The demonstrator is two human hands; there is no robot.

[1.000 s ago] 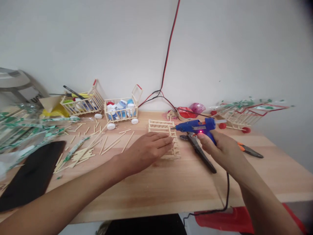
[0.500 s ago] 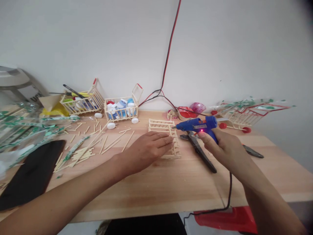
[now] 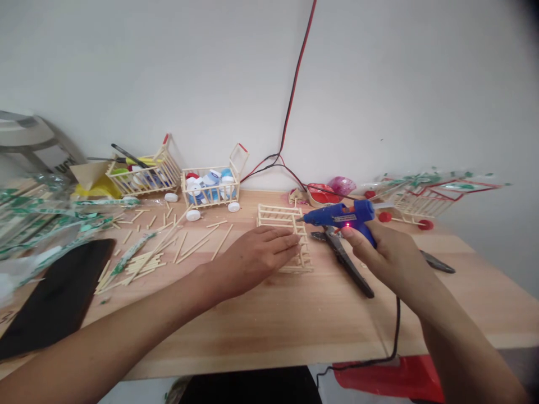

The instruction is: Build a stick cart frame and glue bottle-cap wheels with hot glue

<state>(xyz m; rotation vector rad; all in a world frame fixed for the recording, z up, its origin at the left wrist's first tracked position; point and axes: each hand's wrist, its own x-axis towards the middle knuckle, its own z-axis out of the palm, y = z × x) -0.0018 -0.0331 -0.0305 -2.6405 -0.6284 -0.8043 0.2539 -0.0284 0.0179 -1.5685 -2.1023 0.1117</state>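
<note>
The hands are apart above the wooden worktop (image 3: 269, 331). The left hand (image 3: 252, 255) lies over a lattice frame of glued wooden sticks (image 3: 280, 215), its fingertips (image 3: 292, 240) touching the frame's near part. The right hand (image 3: 393, 264) grips a blue hot glue gun (image 3: 337, 216), its red light lit and its nozzle just beside the frame. Black-handled pliers (image 3: 347, 264) lie beneath the gun. To the left lie loose sticks (image 3: 143, 258). Farther back stands a stick cart filled with bottle caps (image 3: 208, 191), and a red-wheeled stick cart (image 3: 421, 205) stands at the right, against the wall (image 3: 379, 84).
</note>
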